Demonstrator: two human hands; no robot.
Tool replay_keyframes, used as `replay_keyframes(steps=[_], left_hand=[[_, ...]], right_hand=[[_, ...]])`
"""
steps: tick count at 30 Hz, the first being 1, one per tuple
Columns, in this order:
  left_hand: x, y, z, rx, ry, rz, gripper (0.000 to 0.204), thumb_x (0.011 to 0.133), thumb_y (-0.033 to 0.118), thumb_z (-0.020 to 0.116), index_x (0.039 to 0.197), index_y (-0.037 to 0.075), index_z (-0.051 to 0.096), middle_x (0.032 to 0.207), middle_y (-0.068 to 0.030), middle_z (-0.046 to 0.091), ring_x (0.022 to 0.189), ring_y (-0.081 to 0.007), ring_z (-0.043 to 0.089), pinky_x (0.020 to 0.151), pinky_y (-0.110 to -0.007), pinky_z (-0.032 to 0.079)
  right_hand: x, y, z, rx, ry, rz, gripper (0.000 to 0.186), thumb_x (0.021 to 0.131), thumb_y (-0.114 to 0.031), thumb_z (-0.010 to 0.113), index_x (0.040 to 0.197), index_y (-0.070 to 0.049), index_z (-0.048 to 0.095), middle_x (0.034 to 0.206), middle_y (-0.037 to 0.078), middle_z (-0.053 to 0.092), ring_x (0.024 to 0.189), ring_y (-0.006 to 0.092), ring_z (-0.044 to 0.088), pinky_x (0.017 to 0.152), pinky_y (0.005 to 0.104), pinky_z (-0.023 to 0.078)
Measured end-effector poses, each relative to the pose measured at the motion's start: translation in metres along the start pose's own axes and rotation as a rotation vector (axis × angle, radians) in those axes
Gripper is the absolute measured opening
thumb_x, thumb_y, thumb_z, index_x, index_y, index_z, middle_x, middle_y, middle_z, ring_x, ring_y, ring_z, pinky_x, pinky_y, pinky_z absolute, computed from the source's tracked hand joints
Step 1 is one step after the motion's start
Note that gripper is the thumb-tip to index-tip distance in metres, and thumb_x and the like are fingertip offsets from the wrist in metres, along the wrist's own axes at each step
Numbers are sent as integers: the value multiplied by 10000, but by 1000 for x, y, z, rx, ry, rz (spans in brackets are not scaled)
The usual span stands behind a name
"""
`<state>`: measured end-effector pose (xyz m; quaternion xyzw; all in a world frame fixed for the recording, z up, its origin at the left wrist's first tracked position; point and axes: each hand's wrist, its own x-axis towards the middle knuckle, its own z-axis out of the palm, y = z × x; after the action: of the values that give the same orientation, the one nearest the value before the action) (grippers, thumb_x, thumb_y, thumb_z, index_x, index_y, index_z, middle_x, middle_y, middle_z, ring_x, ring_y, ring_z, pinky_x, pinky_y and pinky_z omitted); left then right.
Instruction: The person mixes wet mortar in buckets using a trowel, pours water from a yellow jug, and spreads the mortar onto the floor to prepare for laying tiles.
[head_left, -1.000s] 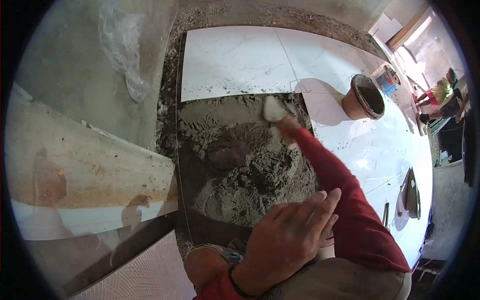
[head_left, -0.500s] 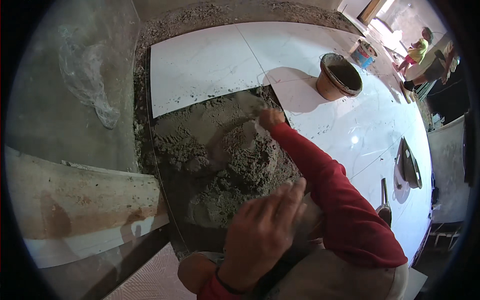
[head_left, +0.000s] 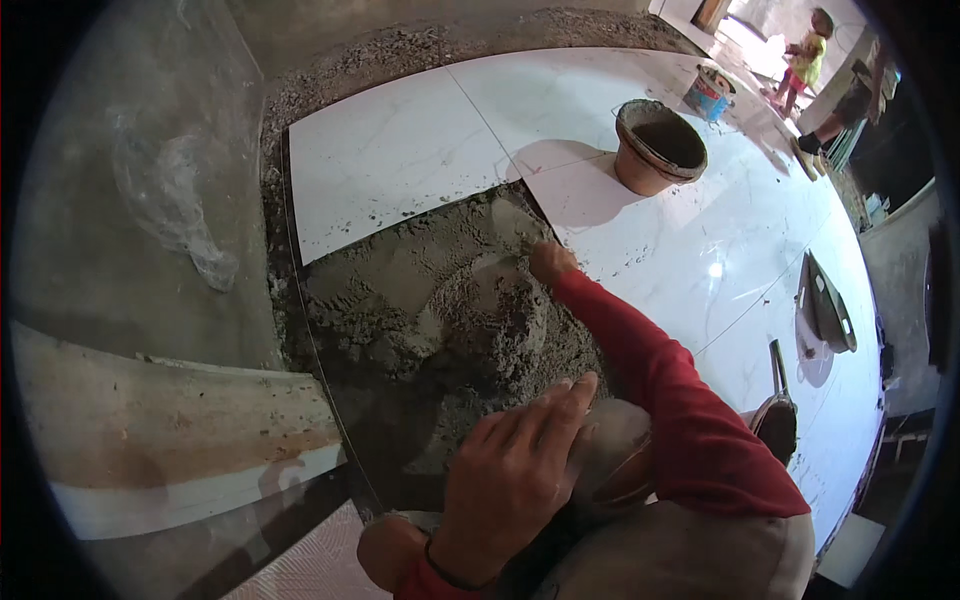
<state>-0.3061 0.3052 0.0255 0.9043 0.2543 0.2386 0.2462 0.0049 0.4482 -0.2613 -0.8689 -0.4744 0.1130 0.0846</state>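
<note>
A bed of wet grey mortar (head_left: 380, 275) lies spread and ridged in a gap beside large white floor tiles. At its far right part, my right hand (head_left: 552, 263) is closed on a trowel (head_left: 513, 222); the blade lies on the mortar near the tile corner, and the handle is mostly hidden by my fingers. A rougher heap of mortar (head_left: 515, 325) rises just nearer than that hand. My left hand (head_left: 515, 470) is raised over my bent leg, its fingers stretched out side by side and holding nothing.
A mortar-stained bucket (head_left: 645, 165) and a smaller blue pail (head_left: 710, 93) stand on the tiles (head_left: 400, 165). Right of my arm lie a grey float-like tool (head_left: 825, 305) and a long-handled scoop (head_left: 778, 420). A string (head_left: 300, 290) runs along the left edge. Two people are at the far right.
My right hand has moved a little nearer and to the right with the trowel, and more of its blade shows. My left hand stays raised. The whole view has shifted slightly.
</note>
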Motion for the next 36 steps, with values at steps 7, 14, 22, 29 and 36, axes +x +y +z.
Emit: replay_keyframes(steps=[7,14,22,29,36], left_hand=[[-14,10,-14,56,-65,-90,461,840,162,727,1279,90,605,1113,-65,700,939,-188,691,773,-315,533],[-25,15,-19,-31,1,-54,466,843,170,725,1284,88,599,1122,-66,697,937,-197,691,779,-316,534],[-21,17,-12,62,-66,-31,468,852,180,719,1294,94,590,1122,-78,696,955,-202,690,773,-319,527],[-7,14,-1,62,-101,-15,483,854,191,720,1306,95,580,1134,-79,690,962,-209,686,772,-324,523],[-10,11,-4,108,-162,-59,505,849,207,729,1316,97,573,1117,-68,690,928,-200,682,774,-331,526]], right_hand=[[51,-6,19,-30,-65,-25,278,851,-202,567,992,-6,706,1005,210,711,917,328,712,733,425,579],[31,14,4,75,-385,7,258,871,-249,578,893,-14,683,817,137,688,704,285,671,598,428,528],[-23,56,30,451,-230,80,359,914,-318,533,832,5,666,637,113,613,594,244,613,539,390,487],[-63,87,-50,347,-546,97,459,964,-385,495,784,20,610,584,83,520,450,192,502,421,393,435],[14,-22,-12,76,-275,-562,310,918,-311,532,850,-13,584,697,87,608,623,265,621,529,408,476]])
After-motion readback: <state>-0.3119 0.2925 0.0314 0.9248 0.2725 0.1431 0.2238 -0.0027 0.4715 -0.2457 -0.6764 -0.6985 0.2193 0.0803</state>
